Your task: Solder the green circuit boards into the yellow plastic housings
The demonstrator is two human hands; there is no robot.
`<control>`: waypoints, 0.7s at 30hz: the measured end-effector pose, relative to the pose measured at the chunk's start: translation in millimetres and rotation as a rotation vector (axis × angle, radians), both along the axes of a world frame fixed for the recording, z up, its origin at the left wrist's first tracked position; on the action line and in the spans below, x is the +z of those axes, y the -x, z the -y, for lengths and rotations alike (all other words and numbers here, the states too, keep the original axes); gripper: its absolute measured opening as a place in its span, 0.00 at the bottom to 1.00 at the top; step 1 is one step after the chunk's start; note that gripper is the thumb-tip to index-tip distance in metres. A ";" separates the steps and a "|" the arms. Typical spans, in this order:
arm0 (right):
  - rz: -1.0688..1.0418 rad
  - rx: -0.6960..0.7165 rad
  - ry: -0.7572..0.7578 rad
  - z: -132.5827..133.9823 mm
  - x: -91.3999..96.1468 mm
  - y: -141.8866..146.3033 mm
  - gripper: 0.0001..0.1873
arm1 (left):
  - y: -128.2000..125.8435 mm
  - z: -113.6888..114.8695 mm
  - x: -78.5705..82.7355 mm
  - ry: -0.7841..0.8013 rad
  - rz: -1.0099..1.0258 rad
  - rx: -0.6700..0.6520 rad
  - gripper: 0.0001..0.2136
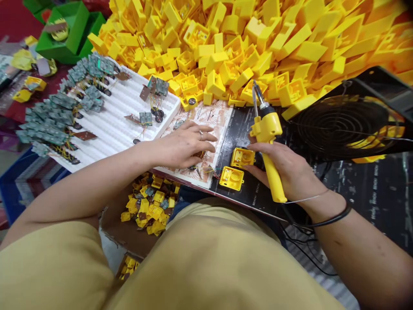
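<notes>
Here, a near-left cardboard box (113, 224) holds yellow pieces (155, 211), the left hand (187, 144) spreads its fingers, and the right hand (290, 165) grips a soldering gun (270, 125) right of two lidless casings (231, 178).

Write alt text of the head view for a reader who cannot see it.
A person's right hand holds a yellow soldering tool near two open yellow cases on a black surface; the left hand spreads over a patterned sheet. Beyond lies a heap of yellow cases; at left, green circuit boards lie on a white ridged tray.
</notes>
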State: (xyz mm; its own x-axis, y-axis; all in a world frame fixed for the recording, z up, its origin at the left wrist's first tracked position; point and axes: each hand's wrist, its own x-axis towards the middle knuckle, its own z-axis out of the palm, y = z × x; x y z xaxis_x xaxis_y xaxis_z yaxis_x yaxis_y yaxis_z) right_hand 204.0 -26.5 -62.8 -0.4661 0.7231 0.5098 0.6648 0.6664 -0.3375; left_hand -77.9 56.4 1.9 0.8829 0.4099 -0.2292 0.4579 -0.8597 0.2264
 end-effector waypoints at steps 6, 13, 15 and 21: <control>-0.009 0.024 0.055 1.3 -1.6 0.0 0.20 | -6.2 -6.2 -26.0 0.105 0.111 0.078 0.06; -0.018 -0.075 -0.004 13.6 -10.2 9.1 0.18 | -22.2 -5.0 -21.7 0.236 0.283 0.391 0.07; -0.028 -0.136 -0.036 19.5 -9.9 14.0 0.19 | -35.2 -3.1 -18.3 0.263 0.278 0.392 0.07; -0.101 -0.237 -0.137 51.1 27.6 2.6 0.14 | -61.3 -0.8 -14.3 0.223 0.090 0.352 0.07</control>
State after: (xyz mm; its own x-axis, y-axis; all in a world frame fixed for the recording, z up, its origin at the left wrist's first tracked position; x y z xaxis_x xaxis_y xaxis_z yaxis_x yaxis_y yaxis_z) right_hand 201.4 -77.7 -35.2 -0.2342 0.7273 0.6451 0.7751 0.5403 -0.3277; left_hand -16.6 57.2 -12.4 0.7183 0.6391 -0.2750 0.6849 -0.5798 0.4413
